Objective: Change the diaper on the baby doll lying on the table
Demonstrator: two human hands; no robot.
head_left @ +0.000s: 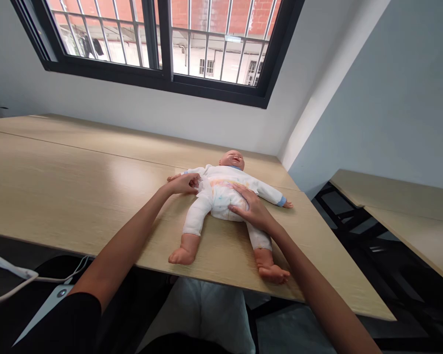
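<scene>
A baby doll (pixel 232 158) lies on its back on the wooden table, head toward the window and legs toward me. It wears a white top with blue cuffs and a white diaper (pixel 225 199) with a coloured print. At the doll's hip on the left side of the view, my left hand (pixel 186 183) is closed, its fingers pinching the diaper's thin white side edge. My right hand (pixel 254 210) rests on the front of the diaper with its fingers spread. The palm side is hidden.
The light wooden table (pixel 77 182) ends at a front edge just beyond the doll's feet. Behind it are a wall and a barred window (pixel 166 44). A second table (pixel 409 216) stands to the right across a gap. A white cable (pixel 11 268) hangs at lower left.
</scene>
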